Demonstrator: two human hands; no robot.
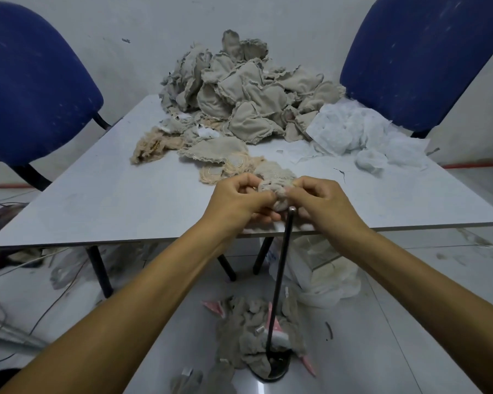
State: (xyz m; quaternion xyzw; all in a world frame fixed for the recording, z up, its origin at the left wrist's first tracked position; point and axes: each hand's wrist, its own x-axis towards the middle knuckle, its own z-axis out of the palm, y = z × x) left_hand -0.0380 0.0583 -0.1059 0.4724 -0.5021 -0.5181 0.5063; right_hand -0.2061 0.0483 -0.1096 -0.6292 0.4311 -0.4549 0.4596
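Left hand point(239, 200) and right hand point(322, 203) are both gripping one cloth point(276, 184), fingers curled tight, thumbs and forefingers pinching its bunched edge from either side. The hands are almost touching each other, knuckles up, hovering over the near edge of the desk point(111, 194).

The cloth is a small beige piece, scrunched into a wad, its long axis running left to right between the two hands. Its lower part is hanging down just over the tip of the rod point(281, 277); whether it is touching the tip is hard to tell.

The rod is thin and black, standing nearly upright, its long axis running from the round dark base point(278, 368) on the floor up to the hands, the metal tip pointing up at the cloth and leaning slightly right.

The desk is pale grey, with dark legs. A big pile point(239, 92) of grey-beige pieces is sitting at its far side against the wall point(125, 24). Peach scraps point(154, 146) are lying in front of the pile, a few of them just beyond the hands. White fabric point(353, 132) is lying crumpled at the far right of the desk.

Two blue chairs are flanking the desk, one left point(32, 86), one right point(419, 58). On the tiled floor point(382, 351) a heap point(245, 336) of grey pieces with pink bits is lying around the base. A clear bag point(325, 280) is sitting under the desk. Cables point(0, 317) are trailing at far left.
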